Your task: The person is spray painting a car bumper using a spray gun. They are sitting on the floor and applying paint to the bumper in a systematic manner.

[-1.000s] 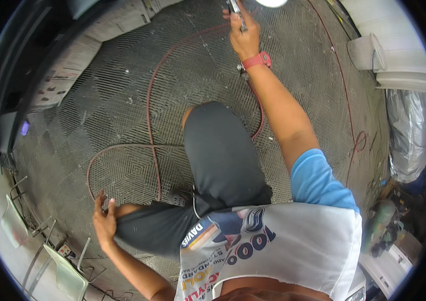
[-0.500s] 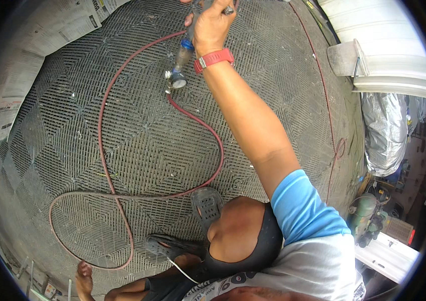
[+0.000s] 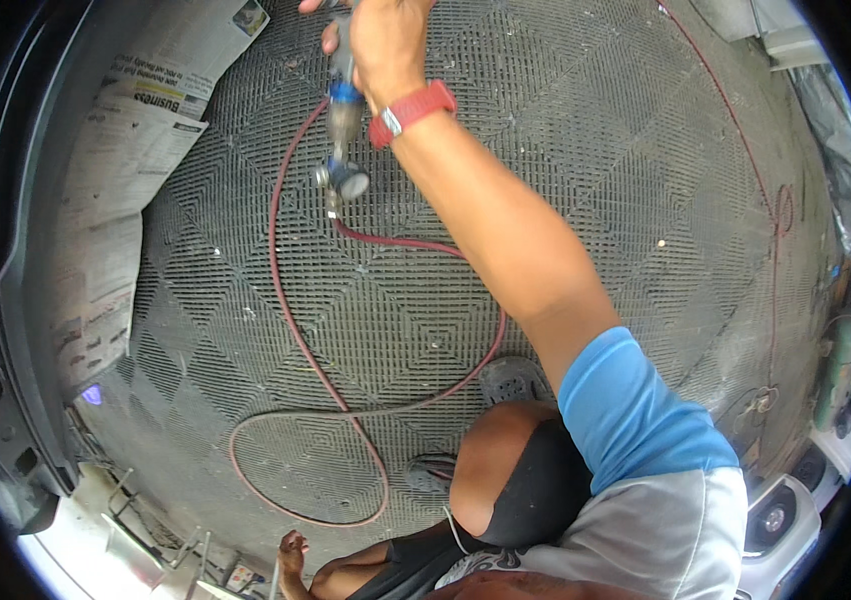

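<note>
At the top edge, my right hand point(image 3: 385, 45) is closed around the grey handle of a spray gun point(image 3: 342, 68), with a red-strapped watch on that wrist. The gun's head is cut off by the frame. Below the grip hang a blue-ringed filter cup and a round pressure gauge point(image 3: 352, 183). From their lower end a dark red air hose point(image 3: 280, 245) loops over the floor. My left hand point(image 3: 292, 548) is low at the left of my knees, small in view, fingers loosely bent and apart, nothing visible in it.
Newspaper sheets point(image 3: 110, 245) hang along a dark vehicle body edge point(image 3: 20, 250) at the left. Underfoot lies a grey ribbed mat point(image 3: 645, 220). A second red hose point(image 3: 745, 140) runs down the right, near a green tank point(image 3: 838, 360). Metal stands point(image 3: 160, 545) are at the lower left.
My view has swung left, bringing the dark vehicle edge into sight. My right hand still grips the spray gun, now slightly further left in the picture. The left hand appears further right.
</note>
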Motion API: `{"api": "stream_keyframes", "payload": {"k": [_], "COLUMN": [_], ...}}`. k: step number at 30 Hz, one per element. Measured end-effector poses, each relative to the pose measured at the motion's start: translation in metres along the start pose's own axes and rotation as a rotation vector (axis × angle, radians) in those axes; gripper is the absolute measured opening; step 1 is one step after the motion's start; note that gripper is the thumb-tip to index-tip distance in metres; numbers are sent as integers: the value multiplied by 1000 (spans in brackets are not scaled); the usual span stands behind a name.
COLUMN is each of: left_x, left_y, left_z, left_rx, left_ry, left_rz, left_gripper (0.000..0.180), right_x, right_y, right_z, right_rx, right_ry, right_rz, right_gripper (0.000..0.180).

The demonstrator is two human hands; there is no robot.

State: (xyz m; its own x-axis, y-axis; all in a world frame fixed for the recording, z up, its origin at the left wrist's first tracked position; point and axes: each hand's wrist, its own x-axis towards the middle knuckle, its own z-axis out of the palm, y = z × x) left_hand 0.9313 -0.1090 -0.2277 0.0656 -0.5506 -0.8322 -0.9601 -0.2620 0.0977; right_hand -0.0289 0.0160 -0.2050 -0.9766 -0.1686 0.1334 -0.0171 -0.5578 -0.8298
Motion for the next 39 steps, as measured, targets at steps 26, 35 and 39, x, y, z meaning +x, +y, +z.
{"api": "stream_keyframes", "payload": {"k": [26, 35, 39], "left_x": [-73, -119, -138], "left_y": [87, 162, 171], "left_z": [-1, 7, 3], "left_rx": [-22, 117, 128], "left_ry": [-62, -219, -208], "left_rz": [-415, -374, -387], "left_gripper": [49, 52, 56], "right_x": [180, 104, 77], "right_y": [-37, -92, -104], "right_z": [-49, -64, -64], "right_rx": [-168, -331, -395], "right_ry": [77, -227, -309], "right_rz": [-395, 63, 39], "right_gripper": [53, 61, 64]}}
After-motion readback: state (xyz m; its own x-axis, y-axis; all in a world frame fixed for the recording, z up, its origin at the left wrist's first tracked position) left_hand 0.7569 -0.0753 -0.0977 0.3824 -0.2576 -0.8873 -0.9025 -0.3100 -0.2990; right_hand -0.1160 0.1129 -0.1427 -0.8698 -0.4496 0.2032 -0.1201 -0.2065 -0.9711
